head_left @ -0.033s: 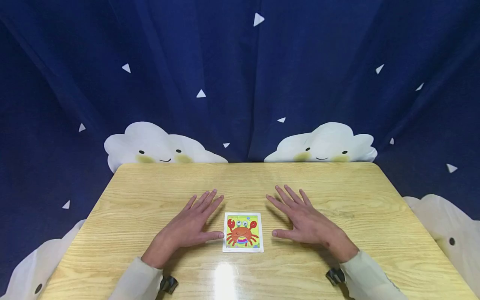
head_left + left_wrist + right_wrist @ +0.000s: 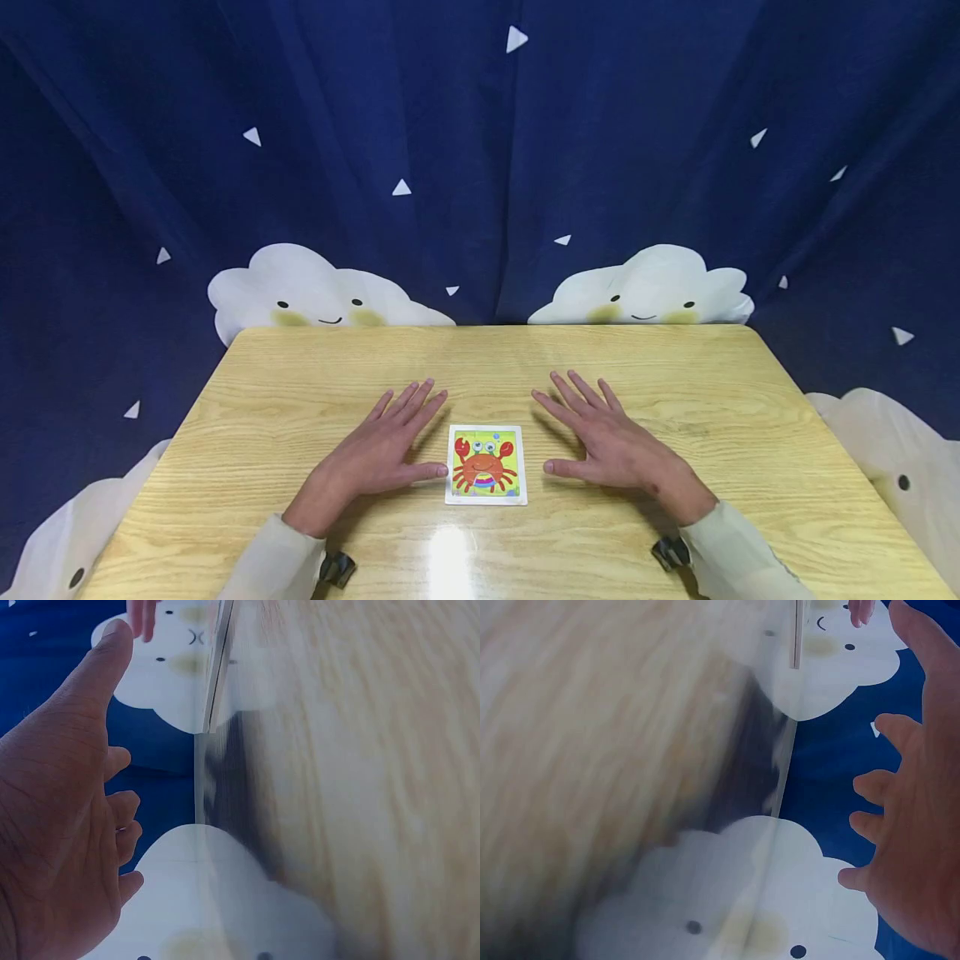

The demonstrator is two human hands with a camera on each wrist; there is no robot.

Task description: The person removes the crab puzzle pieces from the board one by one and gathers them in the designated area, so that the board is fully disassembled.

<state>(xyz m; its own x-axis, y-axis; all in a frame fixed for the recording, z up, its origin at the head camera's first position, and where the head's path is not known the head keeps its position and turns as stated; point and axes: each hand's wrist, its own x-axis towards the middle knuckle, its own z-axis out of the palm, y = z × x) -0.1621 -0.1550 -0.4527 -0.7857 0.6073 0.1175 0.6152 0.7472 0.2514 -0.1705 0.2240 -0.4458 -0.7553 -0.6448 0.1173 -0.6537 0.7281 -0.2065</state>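
Note:
A square crab picture puzzle with a white border lies flat on the wooden table, between the two hands. To its left, my left hand is spread with the palm down, its thumb tip right by the puzzle's left border in the head view. On the other side my right hand has its fingers spread too, the thumb a little apart from the right border. Nothing is held by either hand. Both wrist views show the hands raised over the tabletop, with the puzzle's thin edge seen side-on.
A dark blue curtain with white triangles and smiling clouds hangs behind the table's far edge. Black wrist pieces sit below the pale sleeves. Light glares off the table in front of the puzzle.

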